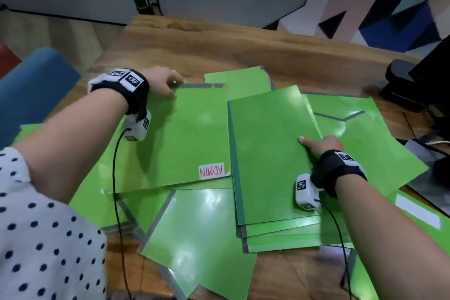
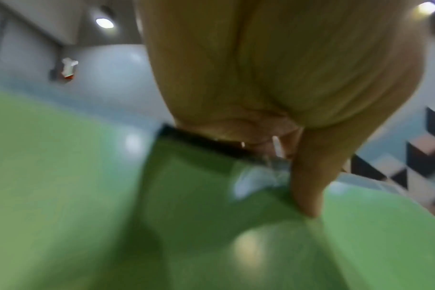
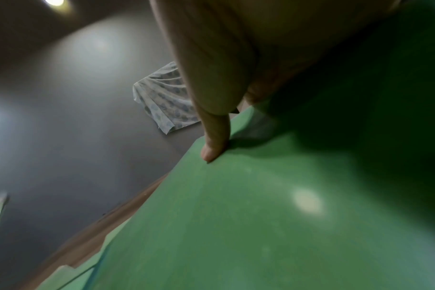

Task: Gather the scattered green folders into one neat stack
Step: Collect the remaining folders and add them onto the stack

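Several green folders lie scattered and overlapping on the wooden table [image 1: 219, 48]. My left hand [image 1: 174, 85] pinches the far left corner of the folder with the red ADMIN label [image 1: 185, 134]; in the left wrist view the thumb [image 2: 308, 196] lies on that folder [image 2: 211, 196]. My right hand [image 1: 314, 141] grips the right edge of a small stack of folders [image 1: 270, 153], thumb on top and fingers hidden under the edge. The right wrist view shows the thumb [image 3: 214, 145] on the stack's top folder [image 3: 261, 215]. An opened folder [image 1: 360, 134] lies under the stack on the right.
Another folder [image 1: 199, 238] lies at the table's near edge, one [image 1: 238, 80] sits behind the stack, and one with a white label [image 1: 414, 214] is at the far right. A blue chair [image 1: 31, 85] stands left of the table. Black equipment [image 1: 409, 85] occupies the right side.
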A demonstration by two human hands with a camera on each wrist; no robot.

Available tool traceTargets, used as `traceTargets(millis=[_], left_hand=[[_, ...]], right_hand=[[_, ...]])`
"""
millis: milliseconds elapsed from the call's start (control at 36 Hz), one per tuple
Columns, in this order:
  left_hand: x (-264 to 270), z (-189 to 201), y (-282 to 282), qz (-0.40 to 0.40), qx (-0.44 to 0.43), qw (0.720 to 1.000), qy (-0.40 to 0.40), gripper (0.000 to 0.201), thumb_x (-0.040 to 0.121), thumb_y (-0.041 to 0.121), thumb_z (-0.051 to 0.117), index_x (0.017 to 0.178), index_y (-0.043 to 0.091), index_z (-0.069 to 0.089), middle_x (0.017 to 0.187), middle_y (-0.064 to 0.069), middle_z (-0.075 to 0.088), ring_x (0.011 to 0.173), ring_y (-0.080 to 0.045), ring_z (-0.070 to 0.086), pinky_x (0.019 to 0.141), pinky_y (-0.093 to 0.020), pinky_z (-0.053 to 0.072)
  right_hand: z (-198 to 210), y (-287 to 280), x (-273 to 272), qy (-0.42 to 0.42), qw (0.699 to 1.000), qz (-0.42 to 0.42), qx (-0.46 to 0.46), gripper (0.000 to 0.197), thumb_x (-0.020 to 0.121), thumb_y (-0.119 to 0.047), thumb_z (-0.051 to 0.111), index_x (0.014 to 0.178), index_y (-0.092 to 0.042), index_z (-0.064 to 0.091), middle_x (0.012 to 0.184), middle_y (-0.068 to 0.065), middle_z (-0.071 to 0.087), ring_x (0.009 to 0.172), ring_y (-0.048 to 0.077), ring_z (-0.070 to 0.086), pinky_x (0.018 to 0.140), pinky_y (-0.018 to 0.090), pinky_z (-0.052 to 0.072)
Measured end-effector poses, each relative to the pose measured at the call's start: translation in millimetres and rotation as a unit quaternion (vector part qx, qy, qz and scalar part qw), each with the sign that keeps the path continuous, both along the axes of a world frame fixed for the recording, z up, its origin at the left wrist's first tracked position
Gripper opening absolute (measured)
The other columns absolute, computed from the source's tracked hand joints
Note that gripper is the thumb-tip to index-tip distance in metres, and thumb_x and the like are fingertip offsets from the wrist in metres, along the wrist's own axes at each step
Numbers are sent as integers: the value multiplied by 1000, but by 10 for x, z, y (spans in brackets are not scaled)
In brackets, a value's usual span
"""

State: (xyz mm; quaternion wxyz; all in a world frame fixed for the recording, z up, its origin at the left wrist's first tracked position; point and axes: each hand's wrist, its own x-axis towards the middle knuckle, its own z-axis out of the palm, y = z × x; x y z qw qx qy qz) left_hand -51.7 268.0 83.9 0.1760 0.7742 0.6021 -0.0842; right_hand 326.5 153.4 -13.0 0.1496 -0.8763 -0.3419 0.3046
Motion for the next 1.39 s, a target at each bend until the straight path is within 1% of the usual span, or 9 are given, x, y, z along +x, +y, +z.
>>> traceTargets(millis=[111, 194, 278, 444, 639, 778, 1056, 1250, 1389], left_hand=[[15, -449, 114, -56, 12, 988, 145, 33, 91, 13, 56, 124, 15, 55, 120, -9, 62, 104, -28, 59, 80, -31, 47], [12, -844, 235, -31, 17, 982, 184, 35, 90, 16, 57, 122, 29, 57, 121, -5, 62, 110, -28, 57, 102, -45, 37], [36, -1144, 373, -14, 16, 981, 191, 30, 92, 16, 56, 118, 31, 60, 123, -1, 59, 113, -27, 56, 109, -55, 19], [118, -1399, 584, -15, 18, 991, 133, 52, 82, 4, 65, 127, 25, 51, 139, -3, 40, 120, -26, 50, 107, -55, 25], [226, -1355, 729, 22, -71, 992, 98, 78, 81, 6, 66, 148, 19, 28, 147, -7, 39, 123, -27, 49, 98, -42, 46], [293, -1303, 713, 23, -86, 991, 101, 102, 68, 27, 83, 149, 19, 23, 151, -8, 27, 134, -32, 36, 103, -48, 37], [266, -1256, 571, 12, 15, 987, 157, 63, 61, 44, 84, 114, 20, 57, 112, 0, 55, 113, -24, 46, 103, -45, 29], [321, -768, 247, -1, -14, 989, 150, 52, 70, 35, 81, 106, 12, 51, 104, -8, 60, 93, -27, 57, 80, -35, 47], [367, -414, 27, -21, -18, 990, 135, 57, 69, 39, 81, 108, 9, 52, 106, -10, 59, 95, -27, 56, 75, -32, 44]], right_hand=[[-198, 38, 13, -9, 1000, -17, -24, 69, 79, -47, 70, 120, 6, 54, 113, 22, 63, 85, 33, 56, 72, 33, 46], [-383, 45, 26, 7, 998, -20, -62, 69, 81, -49, 67, 122, 5, 54, 115, 20, 62, 90, 33, 58, 79, 36, 46], [-594, 74, 72, 30, 996, -17, -85, 70, 80, -51, 66, 120, 6, 56, 104, 19, 63, 85, 31, 59, 78, 36, 47], [-762, 218, 156, 8, 994, 3, -112, 72, 82, -55, 61, 121, 5, 55, 118, 21, 62, 89, 32, 57, 85, 39, 48], [-818, 226, 189, -5, 994, 3, -109, 71, 81, -55, 62, 116, 6, 56, 102, 18, 64, 81, 30, 59, 73, 36, 50], [-798, 229, 185, -6, 994, 2, -105, 73, 82, -54, 62, 121, 7, 54, 113, 20, 63, 84, 30, 58, 70, 33, 46], [-814, 150, 172, 0, 997, 1, -75, 74, 84, -53, 59, 125, 8, 50, 94, 15, 57, 78, 28, 56, 67, 35, 48], [-599, -16, 140, 34, 997, 17, -68, 73, 89, -51, 53, 127, 11, 45, 129, 25, 53, 97, 34, 56, 79, 37, 44], [-477, -204, 60, 52, 996, 5, -74, 76, 91, -48, 53, 137, 10, 36, 143, 24, 40, 120, 38, 49, 94, 40, 42]])
